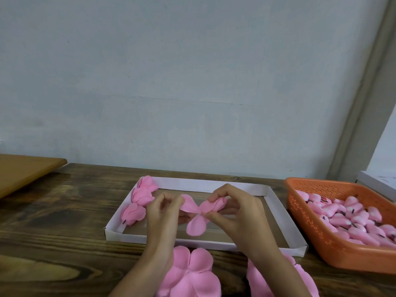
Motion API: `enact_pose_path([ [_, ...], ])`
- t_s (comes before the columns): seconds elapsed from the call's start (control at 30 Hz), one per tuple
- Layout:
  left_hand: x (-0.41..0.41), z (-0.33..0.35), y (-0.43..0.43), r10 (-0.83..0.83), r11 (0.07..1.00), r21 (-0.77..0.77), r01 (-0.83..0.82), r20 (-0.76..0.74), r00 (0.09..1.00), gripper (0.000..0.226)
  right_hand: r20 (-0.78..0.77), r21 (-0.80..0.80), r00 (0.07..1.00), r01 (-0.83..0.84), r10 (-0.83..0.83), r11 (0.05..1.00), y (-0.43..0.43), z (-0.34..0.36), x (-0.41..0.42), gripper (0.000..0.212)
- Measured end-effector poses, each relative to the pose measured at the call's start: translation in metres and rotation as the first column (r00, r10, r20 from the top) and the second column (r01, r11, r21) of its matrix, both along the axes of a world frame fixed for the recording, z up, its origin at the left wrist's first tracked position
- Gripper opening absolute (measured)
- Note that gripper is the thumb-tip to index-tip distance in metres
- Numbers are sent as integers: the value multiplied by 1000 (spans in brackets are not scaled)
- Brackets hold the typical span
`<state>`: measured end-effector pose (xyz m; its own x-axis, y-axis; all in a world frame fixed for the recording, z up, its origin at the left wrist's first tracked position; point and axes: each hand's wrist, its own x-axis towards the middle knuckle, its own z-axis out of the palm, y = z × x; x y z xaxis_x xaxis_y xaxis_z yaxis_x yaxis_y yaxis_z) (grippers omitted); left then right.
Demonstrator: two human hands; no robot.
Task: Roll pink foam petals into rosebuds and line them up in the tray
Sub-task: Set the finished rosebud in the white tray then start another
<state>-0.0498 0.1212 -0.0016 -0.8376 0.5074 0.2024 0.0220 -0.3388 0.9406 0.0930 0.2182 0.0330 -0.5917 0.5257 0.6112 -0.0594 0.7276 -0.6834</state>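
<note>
Over the white cardboard tray [276, 209] I hold a pink foam petal piece [195, 226] with several lobes. My left hand [162, 213] pinches its left lobe. My right hand [233, 213] curls its fingers round the right lobes, which are partly rolled up. One lobe hangs down loose. Three finished rosebuds [141, 197] lie in a column along the tray's left wall. Flat pink petal pieces [190, 273] are stacked on the table in front of the tray, partly under my forearms.
An orange perforated plastic basket [310, 228] at the right holds several pink buds with dark stems. A wooden board [23, 168] sits at the far left on the dark wooden table [64, 232]. A pale wall rises just behind the table.
</note>
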Motion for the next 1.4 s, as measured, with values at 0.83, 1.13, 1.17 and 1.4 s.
enact_pose_path([
  [0.83,16,16,-5,-76,981,109,159,-539,839,9,14,197,998,62,-66,979,-5,4,3,29],
  [1.13,-8,23,-15,-372,917,-35,397,-430,823,33,86,73,996,28,-34,997,0,10,9,28],
  [1.17,-13,23,-16,-444,889,-90,450,-416,794,43,93,69,996,4,-11,998,-1,11,9,29],
  [1.4,-17,25,-22,-674,737,-484,472,-472,569,53,255,142,965,-96,58,985,-6,14,9,26],
])
